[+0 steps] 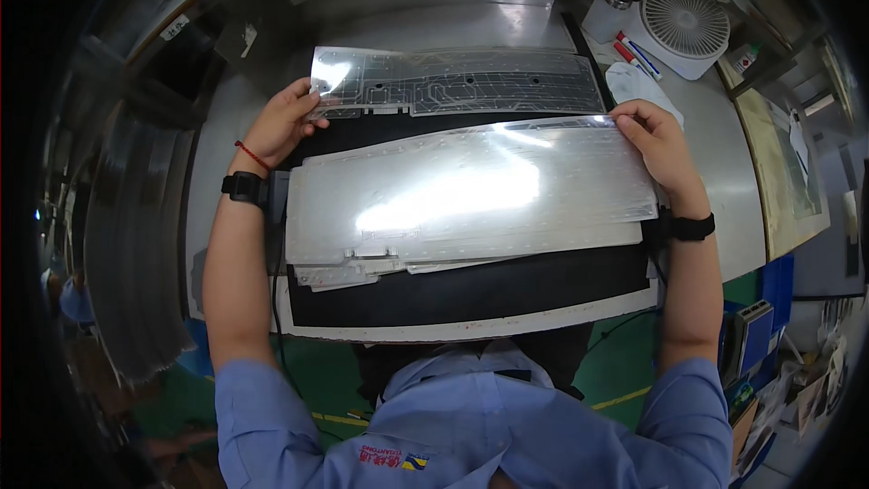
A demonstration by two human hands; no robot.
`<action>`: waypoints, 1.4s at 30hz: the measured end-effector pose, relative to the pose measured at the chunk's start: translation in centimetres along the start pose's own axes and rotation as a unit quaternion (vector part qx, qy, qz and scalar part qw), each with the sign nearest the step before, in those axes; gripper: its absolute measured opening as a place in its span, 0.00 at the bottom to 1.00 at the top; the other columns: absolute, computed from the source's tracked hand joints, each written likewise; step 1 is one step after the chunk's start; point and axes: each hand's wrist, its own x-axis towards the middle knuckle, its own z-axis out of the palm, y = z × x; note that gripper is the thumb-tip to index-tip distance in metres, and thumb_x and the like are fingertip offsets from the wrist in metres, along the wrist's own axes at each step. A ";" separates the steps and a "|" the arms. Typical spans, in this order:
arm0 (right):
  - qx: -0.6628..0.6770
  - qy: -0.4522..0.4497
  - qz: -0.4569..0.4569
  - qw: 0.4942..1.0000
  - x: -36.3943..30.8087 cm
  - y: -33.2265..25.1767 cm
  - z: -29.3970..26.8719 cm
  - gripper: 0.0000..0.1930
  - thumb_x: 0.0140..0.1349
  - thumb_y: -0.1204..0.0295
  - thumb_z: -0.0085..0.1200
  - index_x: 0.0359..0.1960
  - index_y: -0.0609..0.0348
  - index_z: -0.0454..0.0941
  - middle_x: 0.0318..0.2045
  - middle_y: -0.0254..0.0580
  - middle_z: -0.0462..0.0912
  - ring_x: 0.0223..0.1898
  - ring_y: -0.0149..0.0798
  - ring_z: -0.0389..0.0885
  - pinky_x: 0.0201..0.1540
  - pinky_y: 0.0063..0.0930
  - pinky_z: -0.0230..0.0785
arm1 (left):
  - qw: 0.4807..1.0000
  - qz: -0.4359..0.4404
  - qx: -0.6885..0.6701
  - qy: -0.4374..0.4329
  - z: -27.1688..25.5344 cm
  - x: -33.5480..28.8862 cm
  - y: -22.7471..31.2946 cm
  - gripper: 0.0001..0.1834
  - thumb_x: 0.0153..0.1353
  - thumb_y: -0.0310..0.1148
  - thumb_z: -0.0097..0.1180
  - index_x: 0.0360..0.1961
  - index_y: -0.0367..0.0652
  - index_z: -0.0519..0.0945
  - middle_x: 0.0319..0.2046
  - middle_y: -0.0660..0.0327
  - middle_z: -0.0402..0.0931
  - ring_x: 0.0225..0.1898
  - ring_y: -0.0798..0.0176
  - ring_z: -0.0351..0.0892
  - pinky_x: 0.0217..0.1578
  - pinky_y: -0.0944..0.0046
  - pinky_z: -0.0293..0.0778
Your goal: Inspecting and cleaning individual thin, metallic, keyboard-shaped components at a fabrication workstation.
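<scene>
Head view: gripping the left end of a transparent sheet [471, 81], thumb and fingers of the left hand [288, 122] clamped on it; printed with fine pale tracks, marked with dark spots, notched along the near side, glaring at the far left corner. Stretched across the far part of a black mat [543, 294]; cannot tell if lifted. Pinching with the right hand [656, 136] the far right corner of a top silvery sheet [579, 172], glossy, stacked on others slightly fanned out. Underneath, metal tabletop [724, 186]; at its far right corner, white fan [685, 18] and red and blue markers [625, 52]; past its near edge, green floor [629, 364].
</scene>
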 end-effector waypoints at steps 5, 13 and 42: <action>0.037 0.044 -0.049 0.997 0.1 0.0 0.2 0.07 0.68 0.72 0.51 0.42 0.62 0.79 0.32 0.26 0.78 0.35 0.21 0.71 0.41 0.16 0.64 | 0.998 0.047 -0.049 -0.007 -1.9 0.6 -1.1 0.20 0.72 0.34 0.47 0.61 0.40 0.66 0.47 0.60 0.77 0.36 0.74 0.78 0.32 0.81 0.74; 0.052 0.091 -0.079 0.991 0.4 0.6 0.0 0.08 0.69 0.71 0.51 0.43 0.61 0.79 0.34 0.27 0.77 0.37 0.21 0.71 0.42 0.15 0.63 | 0.982 0.065 -0.155 0.086 0.4 0.1 0.0 0.30 0.72 0.39 0.46 0.69 0.35 0.55 0.57 0.48 0.72 0.54 0.59 0.77 0.49 0.69 0.79; -0.014 -0.036 -0.038 0.999 -0.1 -0.3 -0.2 0.20 0.59 0.74 0.61 0.54 0.63 0.77 0.34 0.31 0.79 0.34 0.25 0.76 0.40 0.17 0.68 | 0.983 0.063 -0.157 0.067 -0.3 0.3 -0.3 0.27 0.72 0.34 0.45 0.67 0.32 0.57 0.61 0.43 0.67 0.60 0.52 0.73 0.56 0.66 0.76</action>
